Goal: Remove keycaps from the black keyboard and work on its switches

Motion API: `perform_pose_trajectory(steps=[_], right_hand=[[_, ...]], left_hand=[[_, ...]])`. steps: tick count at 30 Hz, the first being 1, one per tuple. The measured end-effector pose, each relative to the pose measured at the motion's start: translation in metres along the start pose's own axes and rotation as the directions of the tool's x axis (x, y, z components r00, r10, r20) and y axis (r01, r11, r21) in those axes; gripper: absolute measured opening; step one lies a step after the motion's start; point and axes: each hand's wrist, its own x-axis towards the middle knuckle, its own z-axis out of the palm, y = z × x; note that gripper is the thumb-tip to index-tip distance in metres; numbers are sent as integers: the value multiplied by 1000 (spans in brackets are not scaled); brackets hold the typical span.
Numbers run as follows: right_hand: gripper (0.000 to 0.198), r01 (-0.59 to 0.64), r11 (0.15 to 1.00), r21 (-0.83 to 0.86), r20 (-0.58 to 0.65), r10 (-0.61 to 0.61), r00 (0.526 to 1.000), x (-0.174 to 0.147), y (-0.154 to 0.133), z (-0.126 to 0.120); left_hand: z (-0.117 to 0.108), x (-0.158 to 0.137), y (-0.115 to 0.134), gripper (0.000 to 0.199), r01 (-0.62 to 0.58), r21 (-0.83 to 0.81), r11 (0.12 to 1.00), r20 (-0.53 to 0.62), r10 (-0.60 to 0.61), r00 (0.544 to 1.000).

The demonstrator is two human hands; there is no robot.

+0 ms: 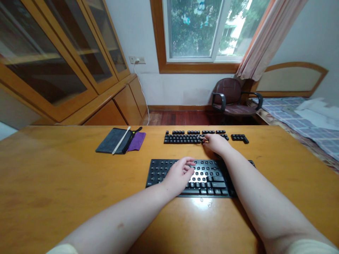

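A black keyboard (218,184) lies in front of me on the table. Its lower and right-hand keycaps are in place, while bare switches show across much of the rest. My left hand (182,173) hovers over or rests on its middle, fingers loosely bent and apart, with nothing visible in them. Beyond the keyboard, loose black keycaps (181,139) stand in rows. Over these rows my right hand (213,143) is closed on a thin metal tool (203,138), whose tips point left among the keycaps. The tool's exact kind is too small to make out. My right forearm covers part of the keyboard's right side.
A grey pouch (108,141) with a pale stick (122,140) across it and a purple cloth (137,141) lies at the table's (66,169) far left. A separate keycap group (239,138) stands at right. Past the table are a chair (230,97) and a bed (291,116).
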Motion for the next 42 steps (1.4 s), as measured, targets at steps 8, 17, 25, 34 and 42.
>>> perform_pose_trajectory(steps=[8, 17, 25, 34, 42], right_hand=[[20, 3, 1000, 27, -9, -2, 1000, 0, -1, -1], [20, 2, 998, 62, -15, -1, 1000, 1, -1, 0], [19, 0, 997, 72, -21, 1, 1000, 1, 0, 1], [19, 11, 999, 53, -18, -10, 1000, 2, 0, 2], [38, -52, 977, 205, -212, 97, 972, -3, 1, -6]], left_hand=[[0, -1, 4, 30, 8, 10, 1000, 7, -8, 1000], [0, 0, 0, 30, -8, 5, 1000, 9, 8, 1000], [-1, -1, 4, 30, -2, 24, 1000, 13, 2, 1000], [1, 0, -1, 30, -6, 24, 1000, 24, 6, 1000], [0, -1, 0, 29, 2, 18, 1000, 19, -2, 1000]])
